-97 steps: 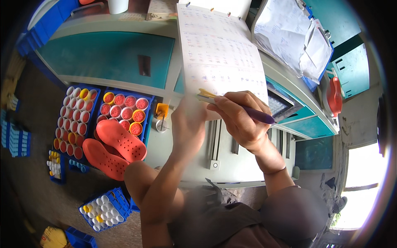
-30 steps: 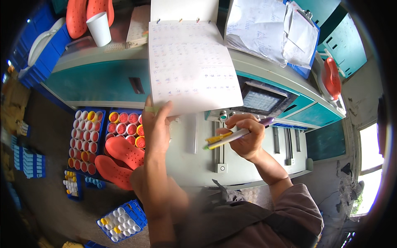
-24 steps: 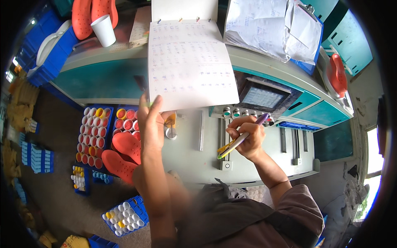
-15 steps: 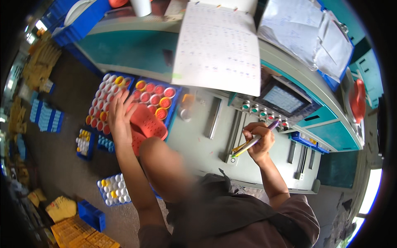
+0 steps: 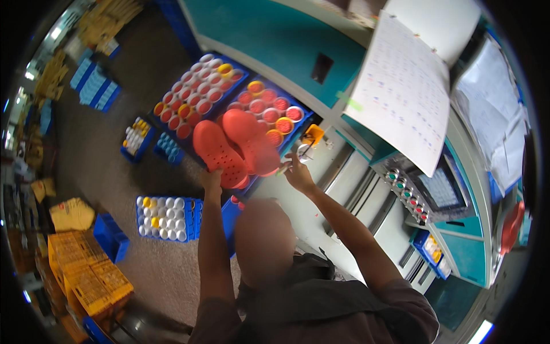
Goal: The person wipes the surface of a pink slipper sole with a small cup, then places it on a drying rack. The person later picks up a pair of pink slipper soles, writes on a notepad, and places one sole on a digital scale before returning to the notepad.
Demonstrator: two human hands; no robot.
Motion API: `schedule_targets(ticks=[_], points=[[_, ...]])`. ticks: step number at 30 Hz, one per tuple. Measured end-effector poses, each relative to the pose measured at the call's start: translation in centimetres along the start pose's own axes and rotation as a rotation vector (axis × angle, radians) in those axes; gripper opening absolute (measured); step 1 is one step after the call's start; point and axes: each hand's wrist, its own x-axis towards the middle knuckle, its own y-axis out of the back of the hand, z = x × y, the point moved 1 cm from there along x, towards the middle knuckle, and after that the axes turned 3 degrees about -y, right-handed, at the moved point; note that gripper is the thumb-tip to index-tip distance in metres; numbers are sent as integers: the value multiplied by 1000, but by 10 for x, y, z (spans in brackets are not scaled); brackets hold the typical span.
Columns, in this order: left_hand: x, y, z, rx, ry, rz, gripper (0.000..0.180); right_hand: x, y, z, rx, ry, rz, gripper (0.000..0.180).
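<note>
Two orange-red foam clogs [image 5: 238, 146] are seen lying side by side, soles up, on top of blue trays of red and yellow cups [image 5: 229, 100] standing on the floor beside a teal machine [image 5: 298, 40]. The left hand [image 5: 211, 179] is placed at the heel end of the nearer clog, fingers curled against its edge; whether it is actually gripped cannot be told. The right hand [image 5: 297, 172] is closed around a pen (only a short stub of it shows) and rests just beside the farther clog. The clogs are judged to be light, soft and springy, not fragile and hardly slippery; they are probably best taken by the heel rim or strap, where the foam is thin enough to be pinched. A perforated chart sheet [image 5: 407, 97] hangs above the control panel [image 5: 441, 189].
</note>
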Motion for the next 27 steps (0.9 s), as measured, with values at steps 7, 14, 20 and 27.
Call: schedule_targets(ticks=[7, 14, 20, 27], points=[[-172, 133, 7, -746, 66, 277, 47, 57, -65, 24, 113, -241, -139, 52], [-475, 268, -123, -580, 349, 953, 51, -16, -43, -26, 911, -190, -291, 43], [-719, 260, -204, -480, 686, 1427, 45, -130, -54, -76, 1014, -65, -576, 39], [-741, 326, -235, -334, 652, 1572, 40, -273, -126, -118, 1118, -225, -653, 50]])
